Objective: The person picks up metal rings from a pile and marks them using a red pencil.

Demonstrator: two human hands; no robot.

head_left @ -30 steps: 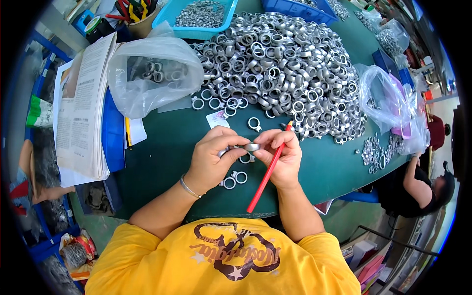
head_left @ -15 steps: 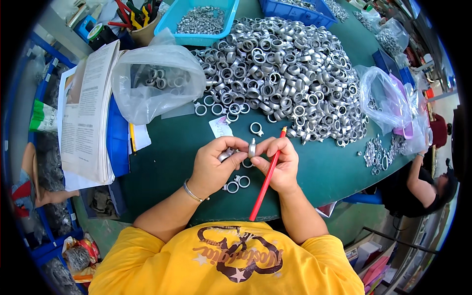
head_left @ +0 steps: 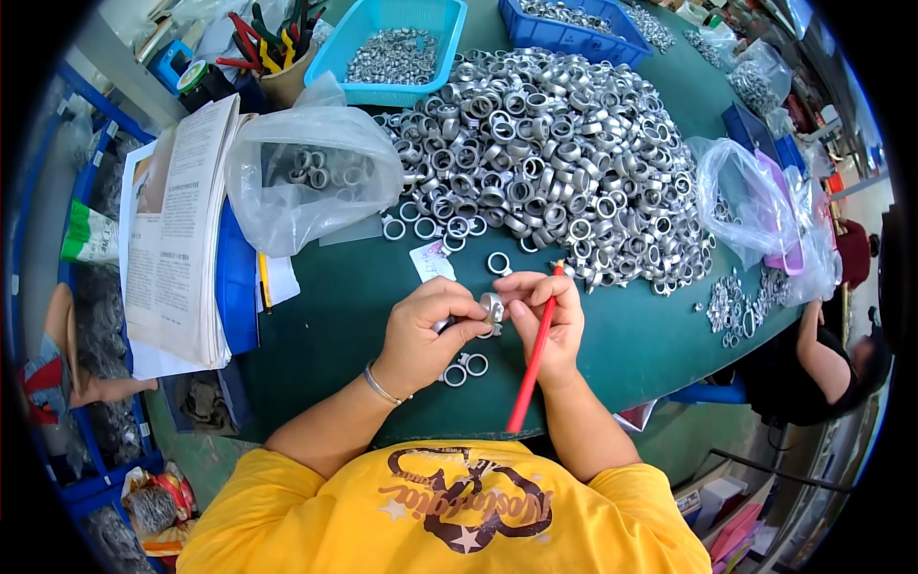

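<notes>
Between the thumb and forefinger of my left hand (head_left: 421, 337) is a small silver metal ring clamp (head_left: 491, 307). Another bit of metal shows in its curled fingers, too hidden to name. My right hand (head_left: 553, 330) grips a red pencil (head_left: 532, 373), slanting with its tip pointing away from me; its thumb and forefinger are just right of the ring clamp. Two loose ring clamps (head_left: 475, 364) lie on the green table below my hands. A single ring clamp (head_left: 498, 263) rests beyond them, near a small white paper slip (head_left: 432, 260).
A big heap of ring clamps (head_left: 555, 143) covers the table's far middle. Left stand an open plastic bag (head_left: 316, 206) and a paper stack (head_left: 182, 239). Turquoise (head_left: 335, 57) and blue (head_left: 516, 29) baskets hold small parts at the back. A person (head_left: 813, 364) sits at right.
The ring clamp has turned from edge-on to showing its opening. My right fingertips have come away from it, leaving it in my left hand. The pencil has shifted slightly.
</notes>
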